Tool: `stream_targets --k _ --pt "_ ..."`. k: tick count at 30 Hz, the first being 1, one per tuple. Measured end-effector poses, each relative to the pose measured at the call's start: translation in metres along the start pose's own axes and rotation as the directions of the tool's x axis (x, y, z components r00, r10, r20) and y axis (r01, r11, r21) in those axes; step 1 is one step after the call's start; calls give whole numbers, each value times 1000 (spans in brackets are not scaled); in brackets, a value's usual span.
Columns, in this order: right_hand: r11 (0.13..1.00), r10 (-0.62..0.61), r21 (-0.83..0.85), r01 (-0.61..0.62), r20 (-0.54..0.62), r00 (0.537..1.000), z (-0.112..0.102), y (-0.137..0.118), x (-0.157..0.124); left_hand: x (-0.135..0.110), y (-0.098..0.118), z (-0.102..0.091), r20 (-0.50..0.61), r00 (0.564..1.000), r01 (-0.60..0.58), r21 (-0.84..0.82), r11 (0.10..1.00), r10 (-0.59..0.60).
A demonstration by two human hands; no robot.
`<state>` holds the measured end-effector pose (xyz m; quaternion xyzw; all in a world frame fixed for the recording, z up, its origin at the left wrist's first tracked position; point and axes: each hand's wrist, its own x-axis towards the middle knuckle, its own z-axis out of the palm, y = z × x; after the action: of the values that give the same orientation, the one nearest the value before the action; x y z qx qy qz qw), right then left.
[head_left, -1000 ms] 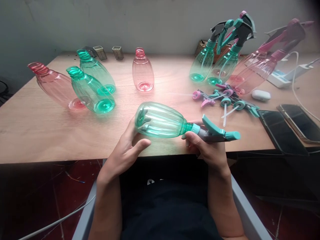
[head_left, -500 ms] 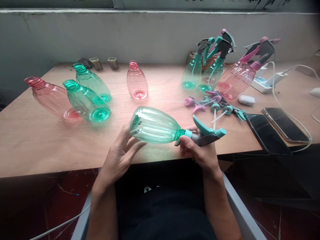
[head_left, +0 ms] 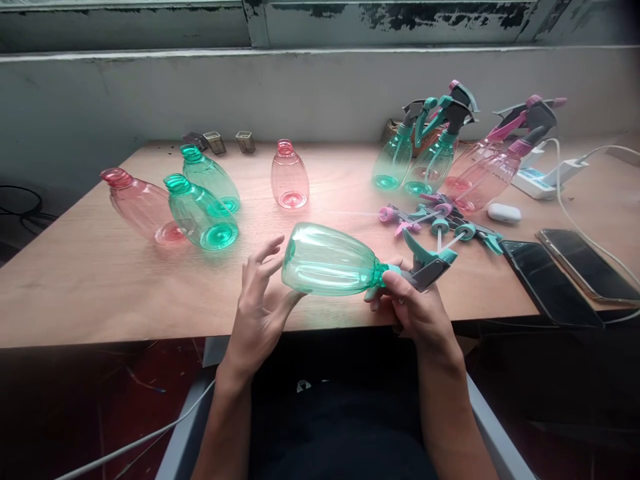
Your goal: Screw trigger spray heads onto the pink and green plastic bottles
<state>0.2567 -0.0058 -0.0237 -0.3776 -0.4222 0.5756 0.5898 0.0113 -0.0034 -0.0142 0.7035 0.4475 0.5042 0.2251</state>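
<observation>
Within right fingers [head_left: 399,285]: neck [head_left: 380,273] of green spray bottle [head_left: 333,260]; left fingers [head_left: 255,277] wide, near base [head_left: 291,252].

A pale wooden table [head_left: 100,300] stands against a grey wall [head_left: 320,93] — above it run a white ledge [head_left: 150,53] and a grey-green frame [head_left: 257,27] with dark, flaking patches. Light brightens the table's middle; the dark red floor [head_left: 143,367] lies in shadow.

Free tabletop [head_left: 135,293] before 3 left bottles [head_left: 205,220], held bottle [head_left: 330,260] blocking centre
</observation>
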Motion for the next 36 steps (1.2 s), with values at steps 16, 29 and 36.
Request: stream_targets --k 16,29,36 --pt "982 -148 -120 149 12 989 15 -14 2 1 15 -8 -151 988 -57 -188 980 28" --pt "796 -370 -454 399 157 916 22 -14 1 0 24 -16 -122 946 244 -348 905 -302" --pt "999 -38 33 38 14 999 31 -8 12 -4 12 -7 -117 976 136 -330 934 -183"
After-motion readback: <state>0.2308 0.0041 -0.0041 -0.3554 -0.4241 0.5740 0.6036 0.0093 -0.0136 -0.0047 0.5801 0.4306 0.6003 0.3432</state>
